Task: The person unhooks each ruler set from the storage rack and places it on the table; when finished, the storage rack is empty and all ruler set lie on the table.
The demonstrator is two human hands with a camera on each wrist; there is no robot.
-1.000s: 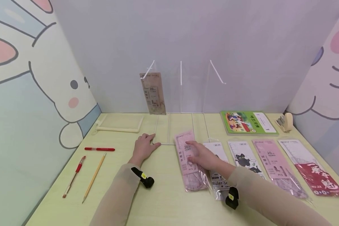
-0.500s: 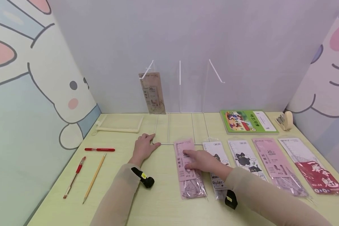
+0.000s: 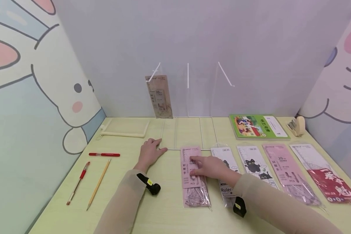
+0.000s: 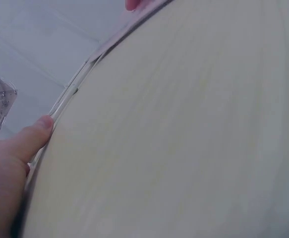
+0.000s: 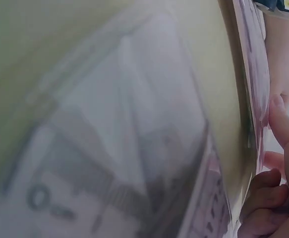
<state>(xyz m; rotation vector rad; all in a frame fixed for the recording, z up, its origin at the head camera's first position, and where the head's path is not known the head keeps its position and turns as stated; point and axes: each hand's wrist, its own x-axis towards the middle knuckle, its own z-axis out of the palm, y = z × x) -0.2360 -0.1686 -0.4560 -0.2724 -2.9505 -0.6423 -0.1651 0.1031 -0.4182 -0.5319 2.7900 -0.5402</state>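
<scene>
In the head view my left hand [image 3: 150, 154] rests at the front left corner of a white wire rack [image 3: 175, 133]. Its thumb touches the rack's front wire, also visible in the left wrist view. My right hand [image 3: 212, 167] lies over the right side of a pink ruler set [image 3: 190, 187] in clear packaging. The thumb and index finger rest on the pack's face; the other fingers are bent. This pack lies straight on the table before the rack. Partly under my right forearm is a cat ruler set [image 3: 223, 154]. A brown ruler set [image 3: 159, 97] hangs on the rack's left hook.
To the right lie another cat ruler set [image 3: 253, 164], a second pink ruler set [image 3: 283, 162] and a red-and-white ruler set [image 3: 324, 175]. Behind them are a green book [image 3: 255, 126] and a tape dispenser [image 3: 296, 126]. Pens, a pencil [image 3: 98, 183] and a mesh pouch [image 3: 124, 127] lie left.
My right hand has moved the pink ruler set toward me, and the pack has turned from slanted to straight. My left hand has stayed at the rack's corner.
</scene>
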